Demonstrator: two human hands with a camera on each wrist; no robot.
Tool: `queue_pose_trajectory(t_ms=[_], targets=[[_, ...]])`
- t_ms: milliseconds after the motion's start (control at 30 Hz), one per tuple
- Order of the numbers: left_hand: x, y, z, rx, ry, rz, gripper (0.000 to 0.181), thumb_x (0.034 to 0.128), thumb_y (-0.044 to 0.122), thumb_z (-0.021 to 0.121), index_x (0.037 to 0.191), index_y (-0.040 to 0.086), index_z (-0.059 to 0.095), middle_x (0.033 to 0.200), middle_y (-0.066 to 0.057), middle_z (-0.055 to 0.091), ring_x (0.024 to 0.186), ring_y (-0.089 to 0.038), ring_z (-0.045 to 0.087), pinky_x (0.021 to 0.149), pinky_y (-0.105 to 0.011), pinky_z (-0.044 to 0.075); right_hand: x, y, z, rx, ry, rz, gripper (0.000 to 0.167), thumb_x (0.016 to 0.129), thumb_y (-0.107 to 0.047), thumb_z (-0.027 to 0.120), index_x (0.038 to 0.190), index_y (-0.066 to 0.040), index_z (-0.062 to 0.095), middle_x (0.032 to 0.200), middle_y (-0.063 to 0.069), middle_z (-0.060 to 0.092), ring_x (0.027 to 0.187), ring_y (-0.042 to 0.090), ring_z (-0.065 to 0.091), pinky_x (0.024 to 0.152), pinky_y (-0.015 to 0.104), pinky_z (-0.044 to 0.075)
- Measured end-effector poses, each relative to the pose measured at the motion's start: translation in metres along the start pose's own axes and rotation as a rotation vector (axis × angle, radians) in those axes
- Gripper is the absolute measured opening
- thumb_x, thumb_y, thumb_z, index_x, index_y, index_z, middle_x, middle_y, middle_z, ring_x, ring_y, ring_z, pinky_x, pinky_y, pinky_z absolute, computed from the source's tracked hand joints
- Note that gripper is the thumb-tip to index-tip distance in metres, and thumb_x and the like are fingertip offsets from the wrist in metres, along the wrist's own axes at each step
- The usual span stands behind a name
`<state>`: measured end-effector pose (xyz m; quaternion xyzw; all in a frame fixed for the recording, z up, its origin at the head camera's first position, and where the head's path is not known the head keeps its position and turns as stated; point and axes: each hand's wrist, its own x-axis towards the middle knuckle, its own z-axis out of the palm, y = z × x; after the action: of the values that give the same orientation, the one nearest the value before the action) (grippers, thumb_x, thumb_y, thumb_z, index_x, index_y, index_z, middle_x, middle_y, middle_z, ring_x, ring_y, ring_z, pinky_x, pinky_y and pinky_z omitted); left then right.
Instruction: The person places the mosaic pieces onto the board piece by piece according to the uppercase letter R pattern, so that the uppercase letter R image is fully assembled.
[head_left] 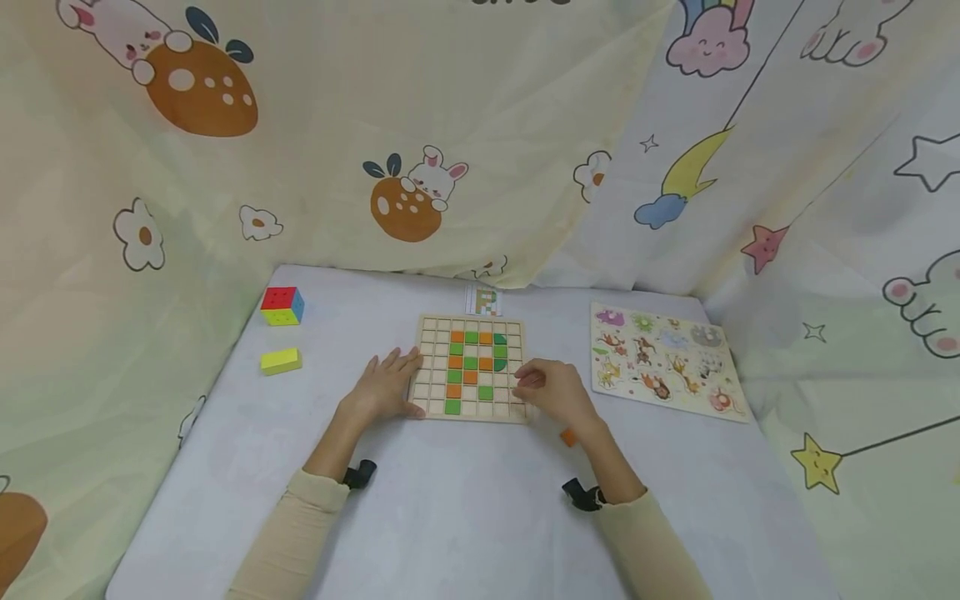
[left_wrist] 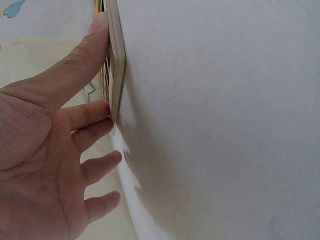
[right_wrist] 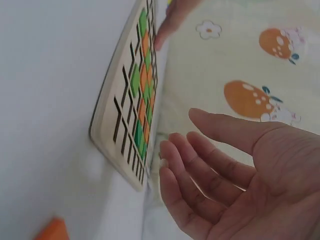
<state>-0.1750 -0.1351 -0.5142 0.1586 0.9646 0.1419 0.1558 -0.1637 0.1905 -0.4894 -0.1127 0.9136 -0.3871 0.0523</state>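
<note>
A square wooden grid board point(head_left: 430, 398) lies on the white-covered table. Green and orange squares fill some of its cells in a P-like pattern, with dark green rounded pieces point(head_left: 501, 365) on the right side. One green square point(head_left: 486, 392) sits apart, lower in the grid. My left hand point(head_left: 382, 387) rests at the board's left edge, fingers spread, thumb touching the near-left corner. My right hand point(head_left: 558, 392) hovers by the right edge; in the right wrist view its fingers point(right_wrist: 215, 182) bend loosely, thumb apart, holding nothing visible. A loose orange piece point(head_left: 567, 437) lies beneath the right wrist.
A small printed pattern card point(head_left: 483, 301) lies behind the board. On the right is an animal puzzle board point(head_left: 660, 400). At the left stand a coloured puzzle cube point(head_left: 282, 307) and a yellow block point(head_left: 281, 361). Patterned curtains point(head_left: 315, 167) hang behind the table.
</note>
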Motion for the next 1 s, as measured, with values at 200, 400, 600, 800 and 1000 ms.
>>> queue_pose_trajectory(t_ms=[200,400,600,800,1000], targets=[[0.000,-0.001,-0.001,0.000,-0.008,-0.007,0.109,0.0798,0.045,0.088,0.163,0.004,0.032,0.172,-0.013,0.023,0.159,-0.042,0.015,0.126,-0.067,0.011,-0.013,0.016,-0.020,-0.047,-0.059,0.095,0.030,0.088,-0.017,0.084,0.114,-0.007,0.076,0.098,0.002,0.075,0.089,0.018,0.071,0.081,0.040,0.060],[0.000,-0.001,0.000,-0.004,-0.004,0.006,0.108,0.0795,0.044,0.088,0.163,0.004,0.033,0.172,-0.014,0.023,0.158,-0.043,0.016,0.125,-0.067,0.012,-0.030,0.033,-0.037,-0.101,-0.184,0.169,0.039,0.078,-0.004,0.090,0.114,-0.008,0.076,0.112,0.008,0.075,0.107,0.029,0.068,0.089,0.047,0.058],[0.001,-0.002,0.002,0.007,-0.001,-0.001,0.108,0.0799,0.045,0.088,0.163,0.004,0.032,0.173,-0.012,0.023,0.159,-0.041,0.015,0.126,-0.066,0.011,-0.045,0.050,-0.043,-0.154,-0.258,0.102,0.045,0.071,0.014,0.080,0.107,-0.013,0.079,0.107,0.001,0.076,0.105,0.026,0.068,0.092,0.047,0.057],[0.001,-0.001,0.003,0.008,-0.007,-0.004,0.108,0.0797,0.045,0.088,0.163,0.004,0.033,0.172,-0.013,0.023,0.159,-0.042,0.015,0.126,-0.067,0.012,-0.050,0.065,-0.039,-0.154,-0.277,0.010,0.042,0.070,0.012,0.087,0.102,-0.015,0.078,0.098,-0.004,0.076,0.095,0.018,0.069,0.089,0.042,0.059],[0.000,0.000,0.001,-0.005,-0.008,-0.016,0.108,0.0805,0.042,0.089,0.163,0.004,0.032,0.173,-0.012,0.022,0.159,-0.041,0.014,0.127,-0.064,0.010,-0.046,0.072,-0.035,-0.187,-0.236,0.004,0.034,0.071,0.003,0.092,0.096,-0.015,0.077,0.085,-0.005,0.072,0.081,0.013,0.065,0.077,0.033,0.057]])
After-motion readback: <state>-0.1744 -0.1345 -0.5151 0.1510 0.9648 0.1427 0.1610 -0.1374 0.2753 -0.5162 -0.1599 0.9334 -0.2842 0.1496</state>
